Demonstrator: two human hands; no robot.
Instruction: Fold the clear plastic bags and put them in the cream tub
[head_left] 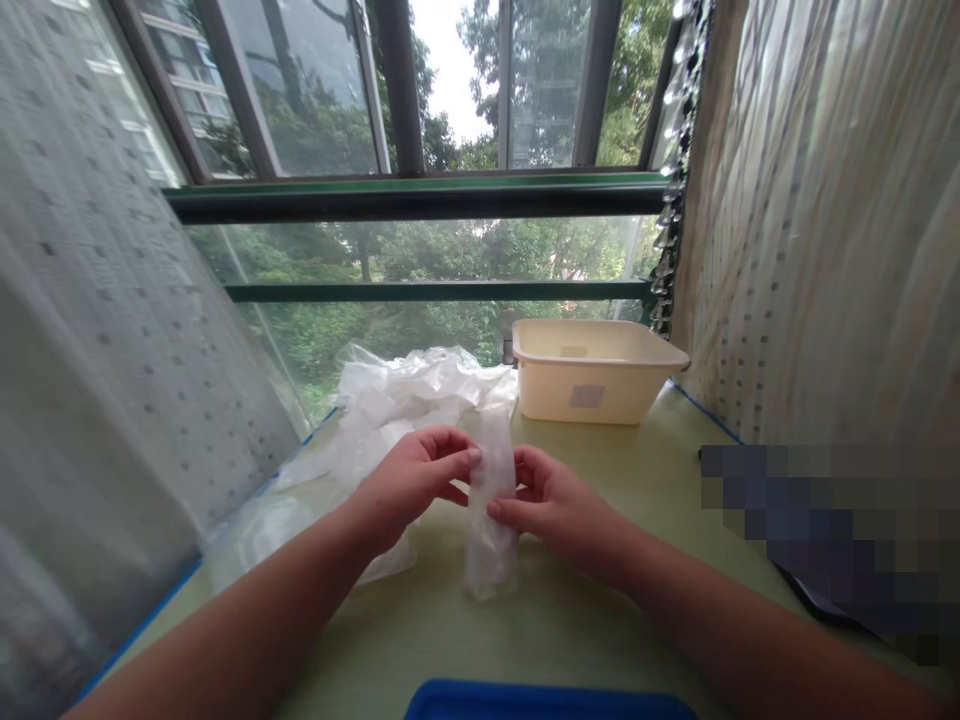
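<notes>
Between my two hands hangs a plastic bag [493, 560], whitish, see-through and folded into a long narrow strip above the table. My left hand [420, 475] pinches its left edge near the upper middle, thumb on the near face. On the other edge, slightly lower, my right hand [551, 505] grips it with the thumb in front and fingers curled behind. Beyond my hands and to the left spreads a crumpled pile of clear plastic bags [382, 405]. The far end of the strip overlaps the pile, so its exact edge is hard to make out.
An open cream plastic bin [544, 390] with a small label stands at the back right. A blue object's edge [551, 700] shows at the near side of the greenish table [360, 660]. A pixelated dark item lies at right. Curtains flank a railed window.
</notes>
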